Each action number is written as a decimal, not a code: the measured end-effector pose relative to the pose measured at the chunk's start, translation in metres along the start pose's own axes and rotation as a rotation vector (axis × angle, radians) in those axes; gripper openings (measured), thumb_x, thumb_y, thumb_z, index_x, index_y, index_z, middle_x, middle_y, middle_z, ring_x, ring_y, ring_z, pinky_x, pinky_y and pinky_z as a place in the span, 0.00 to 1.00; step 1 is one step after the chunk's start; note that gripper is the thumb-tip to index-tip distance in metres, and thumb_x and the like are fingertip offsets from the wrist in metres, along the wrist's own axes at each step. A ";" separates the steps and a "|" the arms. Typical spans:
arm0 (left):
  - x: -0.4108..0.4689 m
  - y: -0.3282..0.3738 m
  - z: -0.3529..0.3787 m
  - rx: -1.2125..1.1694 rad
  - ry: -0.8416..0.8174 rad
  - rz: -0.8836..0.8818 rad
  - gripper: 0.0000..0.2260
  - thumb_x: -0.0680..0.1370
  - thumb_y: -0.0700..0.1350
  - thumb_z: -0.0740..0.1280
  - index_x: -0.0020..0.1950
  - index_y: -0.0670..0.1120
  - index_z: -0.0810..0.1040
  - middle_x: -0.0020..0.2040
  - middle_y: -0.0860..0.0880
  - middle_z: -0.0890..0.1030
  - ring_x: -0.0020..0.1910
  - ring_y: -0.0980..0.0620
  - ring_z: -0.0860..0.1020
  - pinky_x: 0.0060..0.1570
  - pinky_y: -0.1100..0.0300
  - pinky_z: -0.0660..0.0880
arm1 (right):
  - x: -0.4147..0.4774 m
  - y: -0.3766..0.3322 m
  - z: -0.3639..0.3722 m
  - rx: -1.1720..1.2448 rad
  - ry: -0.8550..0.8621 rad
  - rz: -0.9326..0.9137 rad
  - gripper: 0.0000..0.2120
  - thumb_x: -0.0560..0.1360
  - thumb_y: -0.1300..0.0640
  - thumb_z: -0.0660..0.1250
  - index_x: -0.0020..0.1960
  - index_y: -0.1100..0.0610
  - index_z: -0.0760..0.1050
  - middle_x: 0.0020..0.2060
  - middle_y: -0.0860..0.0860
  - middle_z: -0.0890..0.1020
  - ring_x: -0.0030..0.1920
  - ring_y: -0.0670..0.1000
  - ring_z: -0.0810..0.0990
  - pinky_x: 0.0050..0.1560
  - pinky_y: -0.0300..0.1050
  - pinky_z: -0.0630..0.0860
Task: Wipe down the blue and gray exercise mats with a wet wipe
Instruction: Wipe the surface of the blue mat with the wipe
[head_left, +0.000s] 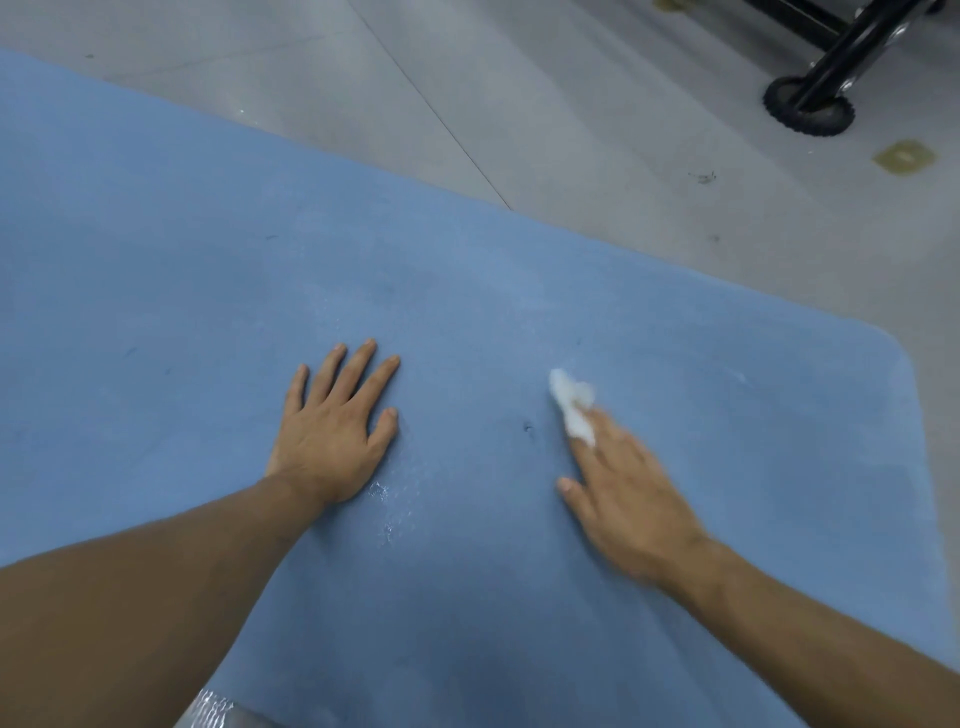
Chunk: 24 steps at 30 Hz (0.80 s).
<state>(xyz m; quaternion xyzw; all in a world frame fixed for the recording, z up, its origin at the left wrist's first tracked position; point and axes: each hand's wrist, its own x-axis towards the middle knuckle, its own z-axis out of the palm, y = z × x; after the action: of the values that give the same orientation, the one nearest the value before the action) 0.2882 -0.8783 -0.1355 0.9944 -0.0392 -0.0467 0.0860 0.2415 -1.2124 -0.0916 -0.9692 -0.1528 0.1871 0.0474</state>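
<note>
Mat: one blue exercise mat in view, lying flat on the floor, its rounded corner at the right; both hands are on it.
Floor: pale gray floor beyond the mat's far edge, with one thin seam line running across it.
Left hand: left hand palm down on the mat, fingers straight and spread, thumb out to the side; it holds nothing.
Right hand: right hand, blurred, fingers mostly straight and close together, thumb held apart; the fingertips press on the wipe.
Frame: one black metal frame at the top right, standing on one knobby black wheel, well apart from the mat.
Wipe: one white wet wipe, bunched up, on the mat under the right fingertips.
Damp patch: one shiny wet streak just beside the left wrist.
Floor mark: one yellowish patch near the wheel.
Spot: one small dark spot on the mat between the hands.
</note>
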 end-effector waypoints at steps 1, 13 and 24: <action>0.000 0.000 0.000 0.000 -0.004 -0.002 0.30 0.80 0.63 0.42 0.84 0.62 0.51 0.85 0.59 0.49 0.84 0.52 0.46 0.81 0.44 0.44 | -0.007 -0.021 0.007 0.015 -0.026 -0.095 0.37 0.85 0.42 0.52 0.83 0.53 0.33 0.82 0.51 0.35 0.83 0.50 0.38 0.81 0.47 0.40; -0.003 0.003 0.000 -0.025 -0.015 -0.022 0.30 0.80 0.62 0.41 0.84 0.62 0.50 0.85 0.59 0.48 0.84 0.53 0.44 0.81 0.44 0.43 | -0.027 -0.049 0.034 -0.084 0.103 -0.269 0.29 0.83 0.43 0.59 0.81 0.53 0.64 0.82 0.49 0.59 0.82 0.52 0.60 0.78 0.50 0.53; -0.010 0.015 -0.003 -0.054 -0.043 -0.069 0.26 0.86 0.57 0.48 0.85 0.58 0.52 0.85 0.57 0.48 0.84 0.51 0.44 0.80 0.43 0.42 | -0.013 0.053 0.003 0.164 0.186 0.321 0.32 0.85 0.49 0.55 0.84 0.59 0.50 0.83 0.56 0.56 0.82 0.56 0.55 0.80 0.54 0.56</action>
<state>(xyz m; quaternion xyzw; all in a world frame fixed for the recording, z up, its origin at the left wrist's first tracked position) 0.2781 -0.8912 -0.1294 0.9913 -0.0055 -0.0718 0.1105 0.2437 -1.2668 -0.0979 -0.9871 0.0244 0.1139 0.1096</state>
